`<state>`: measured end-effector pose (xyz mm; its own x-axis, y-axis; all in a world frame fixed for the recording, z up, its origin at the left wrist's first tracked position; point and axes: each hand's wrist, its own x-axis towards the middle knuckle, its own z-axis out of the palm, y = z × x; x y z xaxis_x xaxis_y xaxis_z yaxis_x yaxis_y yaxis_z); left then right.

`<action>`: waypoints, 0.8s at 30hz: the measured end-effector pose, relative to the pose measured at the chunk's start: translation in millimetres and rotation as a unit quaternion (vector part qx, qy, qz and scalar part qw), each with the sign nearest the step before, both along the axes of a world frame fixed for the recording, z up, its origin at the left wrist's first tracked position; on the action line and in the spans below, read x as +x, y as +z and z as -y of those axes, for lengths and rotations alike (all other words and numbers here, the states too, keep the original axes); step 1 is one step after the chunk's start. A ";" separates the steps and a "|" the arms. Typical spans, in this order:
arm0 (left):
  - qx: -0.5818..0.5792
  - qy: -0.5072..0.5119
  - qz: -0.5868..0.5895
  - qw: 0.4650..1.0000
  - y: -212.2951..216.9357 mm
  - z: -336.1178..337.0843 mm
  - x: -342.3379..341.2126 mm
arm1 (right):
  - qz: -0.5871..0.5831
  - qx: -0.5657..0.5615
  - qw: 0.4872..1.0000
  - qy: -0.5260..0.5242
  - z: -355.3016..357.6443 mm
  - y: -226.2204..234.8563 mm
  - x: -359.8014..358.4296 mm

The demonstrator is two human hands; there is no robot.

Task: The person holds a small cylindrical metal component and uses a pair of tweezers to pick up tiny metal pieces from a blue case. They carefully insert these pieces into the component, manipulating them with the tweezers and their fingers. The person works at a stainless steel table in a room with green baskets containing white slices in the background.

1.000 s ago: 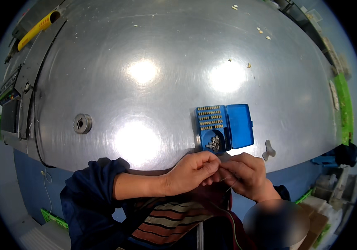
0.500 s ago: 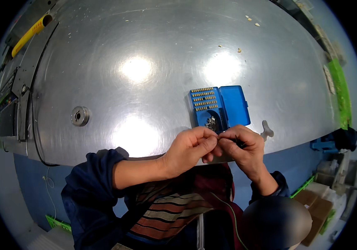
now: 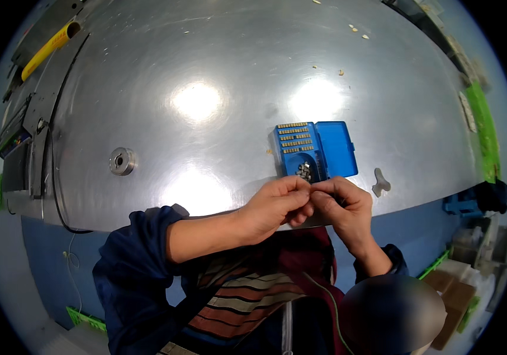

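Note:
Close to the table's front edge, my left hand (image 3: 272, 208) and my right hand (image 3: 348, 212) meet fingertip to fingertip. Both are closed in a pinch; whatever lies between the fingertips is too small to name. A bit of something dark shows inside the curl of my right fingers. Just beyond the hands lies a blue plastic case (image 3: 278, 155) with its lid (image 3: 337, 148) folded open to the right. Rows of small brass-coloured blocks (image 3: 295, 137) fill its far part. Loose small metal pieces (image 3: 305, 171) lie in its rounded near compartment, partly hidden by my left fingers.
A three-lobed grey metal piece (image 3: 381, 182) lies right of my right hand. On the left stands a round metal part with a central hole (image 3: 121, 161). A black cable (image 3: 54, 148) runs down the table's left side. Small pale scraps (image 3: 354, 28) lie far back.
The view has shifted slightly, so the table items appear a little farther right. My hands stay pinched together in front of the case, with only small finger movement.

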<state>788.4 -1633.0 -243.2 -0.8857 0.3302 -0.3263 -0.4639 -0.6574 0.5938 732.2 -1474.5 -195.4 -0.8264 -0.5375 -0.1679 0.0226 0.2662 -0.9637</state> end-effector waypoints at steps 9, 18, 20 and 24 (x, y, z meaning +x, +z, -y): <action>-0.466 0.100 -0.153 0.866 25.1 37.1 17.4 | -0.010 -0.004 0.995 -0.096 -18.0 6.3 2.6; -0.757 0.157 -0.252 0.582 3.9 54.0 -24.4 | -0.040 0.012 0.995 -0.094 -29.8 6.6 5.9; -0.764 0.156 -0.277 0.561 0.6 54.1 -27.6 | -0.028 0.028 0.995 -0.093 -37.2 6.0 3.4; -0.774 0.168 -0.316 0.523 -4.7 51.3 -29.9 | -0.014 0.039 0.994 -0.104 -44.4 0.8 1.8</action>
<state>758.5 -1684.3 -247.8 -0.9016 -0.1043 0.4198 0.1337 0.8558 0.4998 734.0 -1430.1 -194.5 -0.9229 -0.3417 -0.1773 0.0575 0.3332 -0.9411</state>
